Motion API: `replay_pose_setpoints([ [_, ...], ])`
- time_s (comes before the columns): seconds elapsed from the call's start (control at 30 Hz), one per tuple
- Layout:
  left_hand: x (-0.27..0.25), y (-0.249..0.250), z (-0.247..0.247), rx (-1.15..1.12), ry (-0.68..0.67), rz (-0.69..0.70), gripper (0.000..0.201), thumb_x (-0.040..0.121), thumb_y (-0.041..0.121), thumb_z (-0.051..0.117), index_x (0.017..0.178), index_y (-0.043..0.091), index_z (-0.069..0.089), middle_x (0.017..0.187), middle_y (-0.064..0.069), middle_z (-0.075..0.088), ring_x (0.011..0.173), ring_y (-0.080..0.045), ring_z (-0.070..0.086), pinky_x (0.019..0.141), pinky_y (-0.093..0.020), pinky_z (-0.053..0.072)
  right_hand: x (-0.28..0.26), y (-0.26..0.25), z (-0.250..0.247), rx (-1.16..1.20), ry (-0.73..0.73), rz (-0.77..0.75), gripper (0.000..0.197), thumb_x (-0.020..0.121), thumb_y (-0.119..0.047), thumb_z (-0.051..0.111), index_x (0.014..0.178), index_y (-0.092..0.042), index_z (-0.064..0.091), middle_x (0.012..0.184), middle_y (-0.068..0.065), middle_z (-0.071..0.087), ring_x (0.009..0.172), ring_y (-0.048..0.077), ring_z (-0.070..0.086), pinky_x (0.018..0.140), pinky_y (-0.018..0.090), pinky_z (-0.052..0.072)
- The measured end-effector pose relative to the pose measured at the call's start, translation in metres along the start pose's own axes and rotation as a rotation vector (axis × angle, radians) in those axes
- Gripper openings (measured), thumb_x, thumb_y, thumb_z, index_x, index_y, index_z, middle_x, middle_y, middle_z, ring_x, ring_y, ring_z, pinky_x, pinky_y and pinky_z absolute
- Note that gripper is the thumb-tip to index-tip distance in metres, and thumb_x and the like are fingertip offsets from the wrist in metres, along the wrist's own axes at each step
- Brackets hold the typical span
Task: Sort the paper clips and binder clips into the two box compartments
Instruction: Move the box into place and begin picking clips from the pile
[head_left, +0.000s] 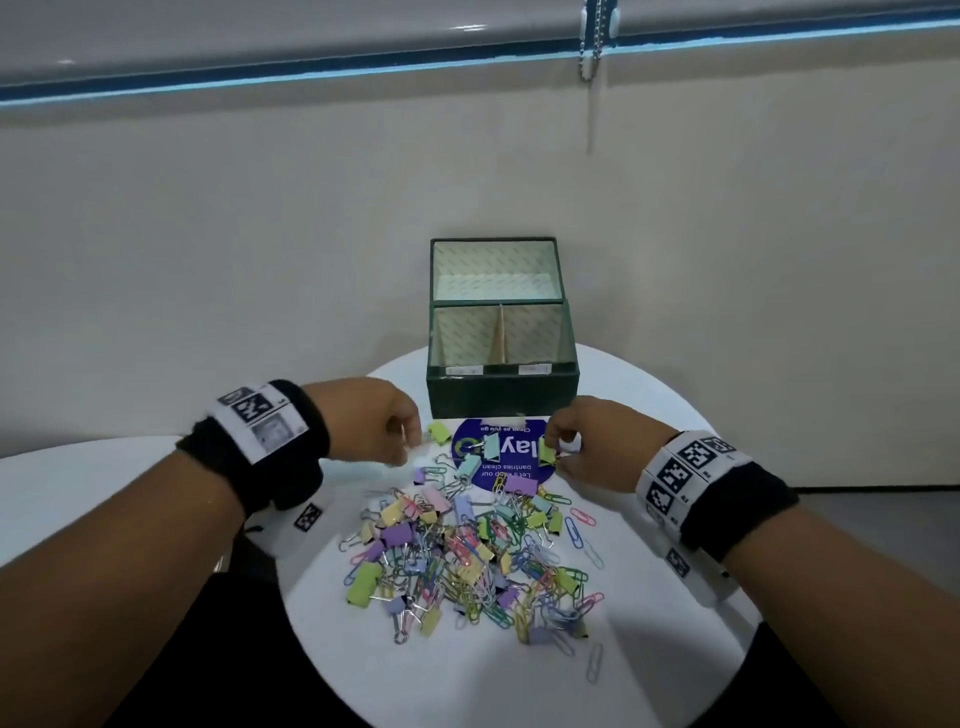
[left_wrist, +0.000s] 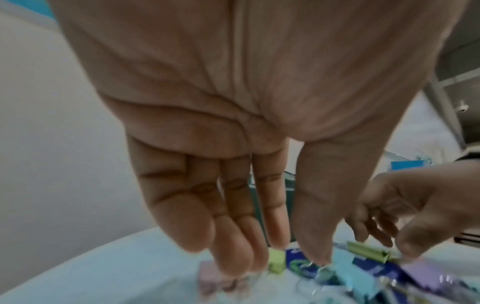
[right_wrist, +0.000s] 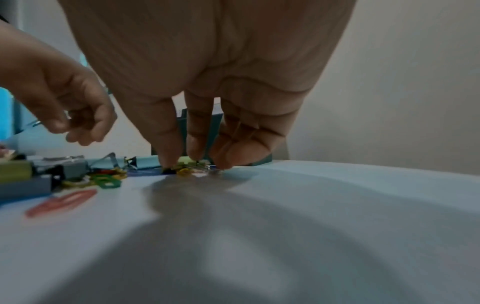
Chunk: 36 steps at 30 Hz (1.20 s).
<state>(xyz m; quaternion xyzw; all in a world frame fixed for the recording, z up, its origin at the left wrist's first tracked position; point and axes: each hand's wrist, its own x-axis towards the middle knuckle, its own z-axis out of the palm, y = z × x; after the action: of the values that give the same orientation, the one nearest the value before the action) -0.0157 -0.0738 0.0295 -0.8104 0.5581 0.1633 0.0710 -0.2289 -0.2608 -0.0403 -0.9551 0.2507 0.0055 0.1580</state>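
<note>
Head view, pile: a mixed heap of paper clips (head_left: 574, 531) and binder clips (head_left: 363, 581) is being seen spread on the white round table (head_left: 665, 415), just in front of the green box (head_left: 501, 364).
Head view, box: both front compartments, split by a cardboard divider (head_left: 500, 335), are being shown with nothing visibly inside.
Head view, left hand (head_left: 371, 418): fingers are being curled down at the pile's far edge, beside a green binder clip (head_left: 439, 432); something small appears to be pinched, though what it is cannot be told.
Head view, right hand (head_left: 597, 441): a yellow-green binder clip (head_left: 546, 451) is being pinched at its body.
Left wrist view: the left fingertips (left_wrist: 233, 265) are being held nearly straight above blurred clips; no firm grip can be confirmed here.
Right wrist view: the right fingertips (right_wrist: 170, 158) are being pressed onto small clips at table level.
Handling, judged: the paper clips are being taken as light, thin and slippery, prone to tangling, best pinched at one end; binder clips as stiff and springy, best taken by the folded body or wire handles.
</note>
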Motion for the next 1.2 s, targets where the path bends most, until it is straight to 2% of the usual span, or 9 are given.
replay_pose_setpoints([
  [0.13,-0.012,-0.022,0.021,-0.046,-0.011,-0.083,0.022,0.085,0.030,0.071,0.106,0.032,0.067,0.101,0.013,0.068,0.082,-0.004,0.059,0.076,-0.019,0.046,0.006,-0.008,0.000,0.005,-0.022,-0.039,0.034,0.087,-0.044,0.071,0.119,-0.039,0.062,0.112,-0.010,0.061,0.101,0.015,0.060,0.092,0.036,0.054],
  [0.33,-0.002,-0.014,0.038,-0.078,0.066,-0.037,0.025,0.089,0.041,0.067,0.113,0.034,0.061,0.105,0.015,0.064,0.091,-0.008,0.058,0.083,-0.025,0.046,0.008,-0.013,-0.002,0.001,0.024,-0.009,0.017,0.088,-0.034,0.070,0.095,-0.033,0.055,0.096,-0.010,0.065,0.089,0.014,0.063,0.082,0.034,0.058],
  [0.5,0.012,0.001,0.041,-0.052,0.136,-0.008,0.015,0.096,0.036,0.057,0.109,0.031,0.063,0.107,0.010,0.063,0.094,-0.010,0.057,0.083,-0.027,0.046,0.010,-0.006,-0.006,-0.017,0.165,0.074,0.018,0.087,-0.032,0.072,0.098,-0.032,0.058,0.100,-0.010,0.056,0.091,0.016,0.059,0.081,0.030,0.052],
  [0.57,0.014,0.003,0.042,-0.092,0.159,0.030,0.015,0.096,0.034,0.056,0.109,0.032,0.065,0.104,0.011,0.064,0.093,-0.010,0.058,0.080,-0.026,0.045,0.009,-0.008,-0.006,-0.040,0.197,0.052,0.008,0.089,-0.026,0.068,0.093,-0.030,0.062,0.098,-0.010,0.054,0.089,0.017,0.058,0.078,0.028,0.050],
  [0.67,0.012,0.005,0.044,-0.167,0.160,0.076,0.014,0.093,0.037,0.063,0.107,0.034,0.066,0.093,0.015,0.063,0.087,-0.008,0.058,0.074,-0.022,0.043,0.005,-0.012,-0.004,-0.014,0.113,0.033,0.012,0.087,-0.018,0.062,0.080,-0.028,0.062,0.087,-0.011,0.065,0.083,0.015,0.063,0.077,0.031,0.057],
  [0.77,0.012,0.007,0.045,-0.190,0.115,0.101,0.019,0.089,0.045,0.068,0.105,0.037,0.068,0.092,0.016,0.063,0.086,-0.003,0.059,0.077,-0.022,0.047,0.001,-0.014,-0.002,-0.045,-0.024,0.027,0.014,0.086,-0.020,0.065,0.089,-0.033,0.068,0.093,-0.013,0.068,0.091,0.012,0.063,0.085,0.030,0.056],
  [0.87,0.013,0.005,0.046,-0.229,0.122,0.077,0.013,0.089,0.033,0.069,0.102,0.031,0.072,0.093,0.012,0.067,0.086,-0.008,0.063,0.079,-0.026,0.053,0.004,-0.015,-0.001,-0.077,-0.056,0.022,0.009,0.089,-0.021,0.066,0.088,-0.030,0.067,0.095,-0.009,0.069,0.094,0.015,0.063,0.086,0.029,0.054],
  [1.0,0.014,0.003,0.047,-0.256,0.135,0.049,0.013,0.087,0.016,0.065,0.093,0.027,0.070,0.084,0.015,0.066,0.076,0.000,0.059,0.070,-0.018,0.048,0.005,-0.015,0.003,-0.098,-0.048,-0.006,0.019,0.092,-0.019,0.059,0.075,-0.028,0.059,0.085,-0.007,0.068,0.086,0.015,0.064,0.079,0.027,0.056],
  [1.2,0.015,-0.002,0.044,-0.271,0.267,0.014,0.022,0.086,0.011,0.058,0.092,0.029,0.070,0.083,0.013,0.064,0.075,-0.006,0.058,0.064,-0.018,0.042,0.001,-0.016,-0.007,0.058,0.148,-0.090,0.008,0.097,-0.021,0.059,0.090,-0.023,0.057,0.092,-0.003,0.066,0.083,0.017,0.062,0.074,0.027,0.053],
])
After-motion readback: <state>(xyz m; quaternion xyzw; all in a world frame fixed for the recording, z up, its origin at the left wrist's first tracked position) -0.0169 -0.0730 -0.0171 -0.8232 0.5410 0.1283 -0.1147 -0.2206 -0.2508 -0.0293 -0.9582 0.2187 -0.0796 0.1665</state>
